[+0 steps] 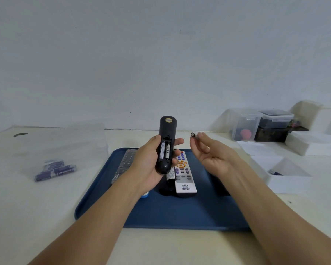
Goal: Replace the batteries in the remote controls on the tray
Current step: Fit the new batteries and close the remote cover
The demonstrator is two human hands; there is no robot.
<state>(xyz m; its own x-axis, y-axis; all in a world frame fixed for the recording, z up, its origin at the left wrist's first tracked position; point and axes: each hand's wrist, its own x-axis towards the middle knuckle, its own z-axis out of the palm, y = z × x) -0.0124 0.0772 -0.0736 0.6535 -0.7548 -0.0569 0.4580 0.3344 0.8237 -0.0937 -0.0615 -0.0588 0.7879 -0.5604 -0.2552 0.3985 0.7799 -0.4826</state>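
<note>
Left hand (145,165) grips black remote (165,145), compartment open; right hand (208,152) pinches battery (194,135), centre frame: match polarity before seating.

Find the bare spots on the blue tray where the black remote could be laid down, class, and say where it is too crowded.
Free: the tray's near strip, between the white remote and the front rim, and the right part beyond the white remote. Crowded: the far-left and middle, where a grey remote and the white remote lie, under the left hand holding the black remote.
</note>
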